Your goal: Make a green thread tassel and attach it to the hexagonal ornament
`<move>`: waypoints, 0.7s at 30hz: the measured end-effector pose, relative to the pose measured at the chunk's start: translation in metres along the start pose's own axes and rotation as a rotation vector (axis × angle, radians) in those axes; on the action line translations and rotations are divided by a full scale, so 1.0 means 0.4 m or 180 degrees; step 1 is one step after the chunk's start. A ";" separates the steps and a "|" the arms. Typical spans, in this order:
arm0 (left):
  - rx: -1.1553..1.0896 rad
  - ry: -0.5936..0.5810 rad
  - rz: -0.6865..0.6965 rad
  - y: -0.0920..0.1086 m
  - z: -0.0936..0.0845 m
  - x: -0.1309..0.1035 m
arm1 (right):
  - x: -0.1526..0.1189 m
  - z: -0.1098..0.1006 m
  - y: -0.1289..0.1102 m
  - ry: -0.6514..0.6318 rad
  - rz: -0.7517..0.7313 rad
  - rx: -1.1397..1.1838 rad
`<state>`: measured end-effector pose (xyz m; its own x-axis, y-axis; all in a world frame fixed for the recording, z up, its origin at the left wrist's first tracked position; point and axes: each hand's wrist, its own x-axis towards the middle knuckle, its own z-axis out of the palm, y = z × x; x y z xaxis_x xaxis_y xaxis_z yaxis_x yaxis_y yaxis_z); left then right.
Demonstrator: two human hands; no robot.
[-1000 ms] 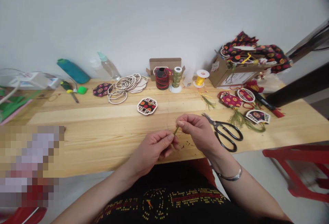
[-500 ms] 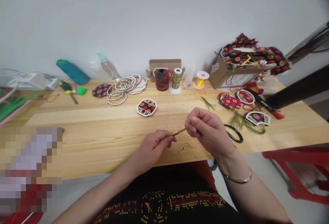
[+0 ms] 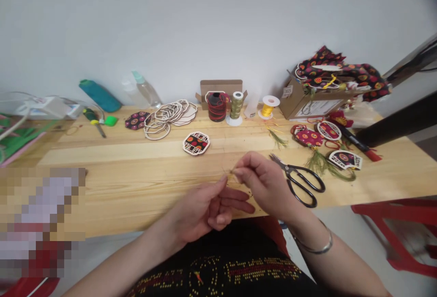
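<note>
Wall and workbench: pale grey wall [image 3: 170,24] behind a light wooden workbench [image 3: 119,160].
Olive-green thread [image 3: 231,172]: at the right fingertips, above the workbench's near edge; its ends are too fine to follow.
Right hand [image 3: 264,185]: thumb and forefinger pinched together on the thread.
Left hand [image 3: 203,206]: thumb tip just beside the thread, two fingers stretched toward the right hand; whether it has hold of any strand cannot be told.
Scissors [image 3: 289,168]: black-handled, lying just beside the right hand, blades angled toward the far edge.
Patterned medallion [image 3: 196,143]: white-rimmed, between the hands and the far edge.
Far edge: red-and-black cord spool [image 3: 217,108], olive thread spool [image 3: 236,106], yellow thread spool [image 3: 267,109].
Far right corner: cardboard box [image 3: 297,99] piled with printed fabric [image 3: 368,76].
</note>
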<state>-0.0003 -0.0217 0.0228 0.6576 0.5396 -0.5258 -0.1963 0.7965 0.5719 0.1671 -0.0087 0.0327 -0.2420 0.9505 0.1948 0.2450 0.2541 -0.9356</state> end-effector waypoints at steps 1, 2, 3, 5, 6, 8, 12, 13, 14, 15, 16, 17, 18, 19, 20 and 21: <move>-0.0112 -0.0002 0.0040 -0.004 -0.001 0.006 | -0.015 0.007 -0.005 -0.0178 -0.0036 -0.0206; -0.0189 0.0030 0.0098 -0.006 -0.003 0.010 | -0.029 0.013 -0.009 -0.0334 -0.0083 -0.0406; -0.0246 0.0092 0.0164 -0.007 -0.006 0.013 | -0.041 0.016 -0.012 -0.0466 -0.0140 -0.0586; -0.0302 0.0182 0.0252 -0.008 -0.012 0.016 | -0.061 0.021 -0.015 -0.0641 -0.0318 -0.0869; -0.0287 0.0184 0.0268 -0.008 -0.016 0.017 | -0.067 0.023 -0.014 -0.0710 -0.0413 -0.0945; -0.0182 0.0154 0.0268 -0.009 -0.022 0.019 | -0.077 0.027 -0.012 -0.0832 -0.0556 -0.0936; 0.0005 0.0202 0.0271 -0.015 -0.033 0.024 | -0.088 0.036 -0.010 -0.0979 -0.0633 -0.0896; 0.0025 0.0236 0.0279 -0.016 -0.035 0.024 | -0.090 0.037 -0.011 -0.1020 -0.0640 -0.0910; 0.0049 0.0266 0.0276 -0.016 -0.037 0.023 | -0.093 0.038 -0.013 -0.1057 -0.0646 -0.0933; 0.0078 0.0290 0.0270 -0.015 -0.039 0.022 | -0.095 0.039 -0.015 -0.1094 -0.0652 -0.0958; 0.0101 0.0315 0.0269 -0.013 -0.039 0.021 | -0.097 0.038 -0.017 -0.1132 -0.0668 -0.0975; 0.0107 0.0336 0.0267 -0.011 -0.040 0.020 | -0.098 0.038 -0.020 -0.1168 -0.0684 -0.0985; 0.0093 0.0349 0.0260 -0.009 -0.039 0.019 | -0.099 0.037 -0.022 -0.1198 -0.0701 -0.0987; 0.0060 0.0360 0.0251 -0.007 -0.039 0.019 | -0.099 0.037 -0.023 -0.1239 -0.0710 -0.0972; 0.0012 0.0379 0.0243 -0.004 -0.037 0.020 | -0.099 0.036 -0.025 -0.1284 -0.0710 -0.0936; -0.0051 0.0420 0.0260 -0.001 -0.036 0.020 | -0.099 0.034 -0.026 -0.1346 -0.0694 -0.0888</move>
<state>-0.0053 -0.0138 0.0092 0.5378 0.6331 -0.5568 -0.2575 0.7522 0.6065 0.1613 -0.0514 0.0306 -0.6571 0.7305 0.1862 0.3726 0.5295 -0.7621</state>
